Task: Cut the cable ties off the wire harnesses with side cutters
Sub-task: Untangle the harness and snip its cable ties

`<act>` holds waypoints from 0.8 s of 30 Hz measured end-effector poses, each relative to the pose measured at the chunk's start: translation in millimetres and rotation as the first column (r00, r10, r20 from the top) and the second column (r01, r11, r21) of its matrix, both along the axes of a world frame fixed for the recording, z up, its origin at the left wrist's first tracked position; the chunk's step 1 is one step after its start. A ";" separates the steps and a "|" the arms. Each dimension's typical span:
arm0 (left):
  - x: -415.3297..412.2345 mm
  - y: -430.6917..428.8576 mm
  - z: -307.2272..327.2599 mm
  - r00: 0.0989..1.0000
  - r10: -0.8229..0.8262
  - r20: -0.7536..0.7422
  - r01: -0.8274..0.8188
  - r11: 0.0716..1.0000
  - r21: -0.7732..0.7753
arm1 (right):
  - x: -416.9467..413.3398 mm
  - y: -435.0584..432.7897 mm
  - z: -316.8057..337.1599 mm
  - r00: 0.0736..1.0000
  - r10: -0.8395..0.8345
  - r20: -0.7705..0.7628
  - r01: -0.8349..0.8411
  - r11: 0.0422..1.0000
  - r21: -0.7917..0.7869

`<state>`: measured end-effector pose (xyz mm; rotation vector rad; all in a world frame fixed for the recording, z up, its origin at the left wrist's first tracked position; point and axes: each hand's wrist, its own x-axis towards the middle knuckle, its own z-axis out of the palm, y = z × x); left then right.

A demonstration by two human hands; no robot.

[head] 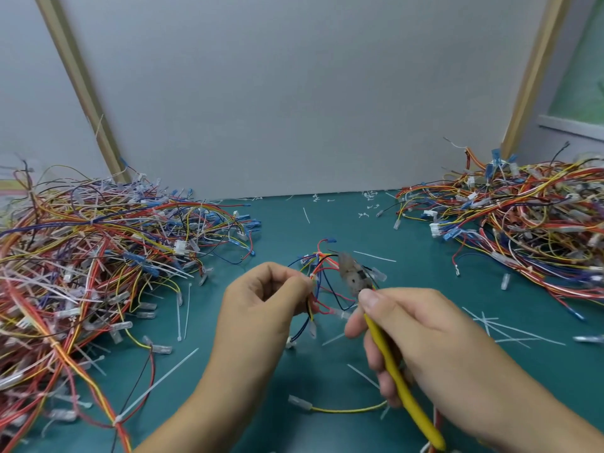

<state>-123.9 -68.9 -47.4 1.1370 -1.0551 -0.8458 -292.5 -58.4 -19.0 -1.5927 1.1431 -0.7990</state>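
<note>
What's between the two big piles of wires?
Head view: green mat with cut cable ties, the left hand pinching a small harness, the right hand gripping side cutters.

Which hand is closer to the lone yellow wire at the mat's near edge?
Right. The right hand, gripping the side cutters, almost touches the yellow wire; the left hand holds a harness farther up.
</note>
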 end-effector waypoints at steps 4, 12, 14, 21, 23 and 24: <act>0.9 -7.0 -6.0 0.998 0.015 -0.063 -0.008 0.993 0.117 | -1.4 0.0 7.0 0.996 -0.015 0.085 0.012 1.000 0.028; -5.5 -12.7 -14.8 0.988 -0.084 0.127 0.054 0.973 0.223 | 2.2 1.9 2.0 0.998 0.008 0.065 -0.005 0.999 -0.045; -6.6 -10.4 -16.3 0.944 -0.122 0.308 0.086 0.988 0.128 | -1.8 -1.0 4.7 0.993 -0.035 0.114 0.050 0.990 -0.131; -1.3 -5.3 -23.7 0.657 -0.190 0.729 0.271 0.963 0.006 | -21.1 -32.1 3.3 0.953 -0.274 0.130 0.300 0.918 -0.261; -1.2 -6.3 -25.4 0.634 -0.203 0.746 0.299 0.954 0.006 | -21.6 -39.6 -2.6 0.959 -0.261 0.109 0.277 0.943 -0.183; -1.7 -6.2 -24.6 0.648 -0.224 0.728 0.308 0.951 0.018 | -21.7 -42.3 -5.2 0.966 -0.242 0.086 0.253 0.957 -0.144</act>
